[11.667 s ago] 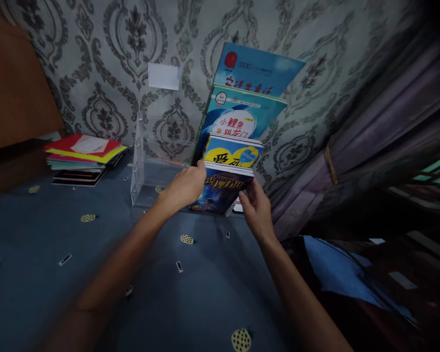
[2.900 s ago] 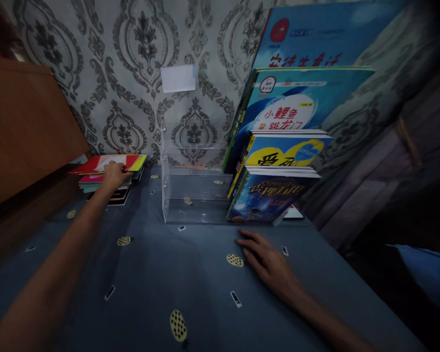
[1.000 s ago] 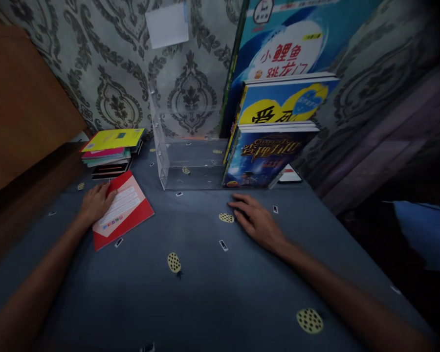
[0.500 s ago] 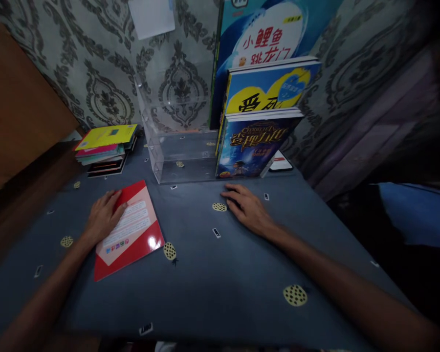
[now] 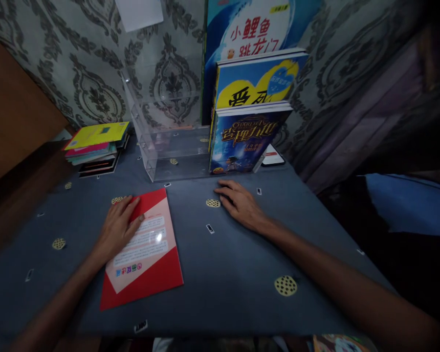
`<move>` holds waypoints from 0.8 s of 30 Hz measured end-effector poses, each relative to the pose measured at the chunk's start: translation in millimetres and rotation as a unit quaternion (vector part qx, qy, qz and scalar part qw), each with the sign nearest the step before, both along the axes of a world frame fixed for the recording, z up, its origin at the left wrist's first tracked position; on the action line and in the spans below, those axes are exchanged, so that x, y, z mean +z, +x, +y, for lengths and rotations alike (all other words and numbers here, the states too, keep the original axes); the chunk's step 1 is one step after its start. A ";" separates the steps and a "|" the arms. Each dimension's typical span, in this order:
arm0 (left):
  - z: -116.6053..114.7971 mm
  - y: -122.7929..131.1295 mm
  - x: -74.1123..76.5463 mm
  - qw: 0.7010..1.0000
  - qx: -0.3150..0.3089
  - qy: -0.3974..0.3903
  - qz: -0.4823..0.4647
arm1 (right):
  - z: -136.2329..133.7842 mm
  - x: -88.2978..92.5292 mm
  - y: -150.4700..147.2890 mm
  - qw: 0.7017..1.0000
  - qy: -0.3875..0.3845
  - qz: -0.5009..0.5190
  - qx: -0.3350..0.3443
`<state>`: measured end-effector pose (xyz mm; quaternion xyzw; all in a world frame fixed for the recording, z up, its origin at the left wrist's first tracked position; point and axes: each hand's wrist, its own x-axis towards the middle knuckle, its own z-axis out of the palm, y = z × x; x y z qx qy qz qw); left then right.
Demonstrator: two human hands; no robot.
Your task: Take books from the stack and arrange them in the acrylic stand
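A glossy red paperback bk w/ pale-pink text panel [image 5: 146, 254] is laid flat on the blue-grey cloth w/ pineapple prints [image 5: 205, 278], in front of the L end of the clear acrylic rack [image 5: 149, 161]. Its L part is covered by the L hand [image 5: 121, 227], palm down, fingers spread, thumb across the panel; nothing's clenched, bk is just rested on from above. Whether any fingertip is hooked at the far edge can't be told. Nothing is grasped by the R hand [image 5: 242, 203] either, laid loose on the cloth just in front of the rack's R end. There, a dark-blue paperback w/ gold title [image 5: 245, 142] is stood upright, w/ a blue-and-yellow paperback [image 5: 256, 83] behind. L of the rack, a low pile of thin bks [image 5: 97, 142] is seen. Step in hand is judged to be mgmt of the red bk from above; pressure is best spread evenly & kept light, so cloth isn't rucked & cover isn't creased. For any lift, the free long edge should be pinched first & the rack's front edge avoided.
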<state>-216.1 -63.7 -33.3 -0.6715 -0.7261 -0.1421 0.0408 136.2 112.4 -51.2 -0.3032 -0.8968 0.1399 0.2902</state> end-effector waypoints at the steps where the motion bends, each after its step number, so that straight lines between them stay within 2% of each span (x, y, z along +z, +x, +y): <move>1: 0.7 5.6 0.6 1.000 -0.007 -0.002 -0.003 | -0.2 -0.3 -0.2 1.000 -0.002 0.000 0.001; 8: 10.1 45.5 1.6 0.999 -0.029 -0.014 -0.012 | -5.7 3.9 -1.0 1.000 -0.009 0.027 0.012; 14: 24.2 75.9 -1.9 0.999 -0.049 0.000 -0.023 | -9.1 7.3 0.1 0.994 -0.009 0.106 0.012; 20: 39.6 109.5 -0.2 0.997 -0.071 -0.003 -0.028 | -12.4 8.1 -1.2 0.991 0.000 0.137 0.006; 24: 51.0 131.9 0.3 0.996 -0.086 -0.002 -0.021 | -17.7 13.2 2.7 0.989 -0.003 0.147 0.027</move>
